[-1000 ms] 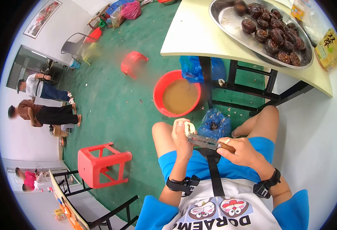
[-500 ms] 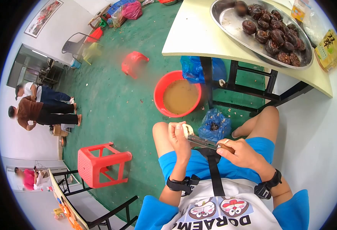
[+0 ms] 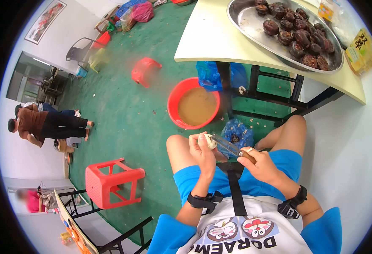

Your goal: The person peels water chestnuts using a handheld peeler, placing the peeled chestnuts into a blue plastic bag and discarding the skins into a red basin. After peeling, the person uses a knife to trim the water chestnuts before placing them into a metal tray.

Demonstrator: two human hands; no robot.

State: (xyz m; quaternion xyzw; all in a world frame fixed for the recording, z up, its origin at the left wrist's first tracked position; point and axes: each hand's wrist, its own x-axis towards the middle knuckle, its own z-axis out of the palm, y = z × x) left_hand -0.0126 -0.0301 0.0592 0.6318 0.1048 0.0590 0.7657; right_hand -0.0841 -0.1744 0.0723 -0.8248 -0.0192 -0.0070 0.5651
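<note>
My left hand [image 3: 202, 153] is closed round a pale, whitish peeled piece [image 3: 211, 142], above my thigh. In my right hand [image 3: 261, 165] is the brown wooden handle of a peeler or knife [image 3: 229, 147], whose metal blade reaches left and touches the pale piece. Just beyond the blade, on the floor, a blue plastic bag [image 3: 242, 134] holds dark scraps. Up on the table, a metal tray [image 3: 250, 31] carries several dark brown, round corms [image 3: 301, 37].
A red basin [image 3: 174, 103] of murky water stands on the green floor, beside another blue bag [image 3: 209, 76] under the pale table [image 3: 198, 42]. Red stools [image 3: 99, 185] stand to the left. Two people [image 3: 35, 122] stand at the far left; another person [image 3: 33, 201] is lower left.
The blade has tilted more steeply against the pale piece, and my left hand has turned slightly and shifted right. The view has moved a little. The two standing people have changed posture.
</note>
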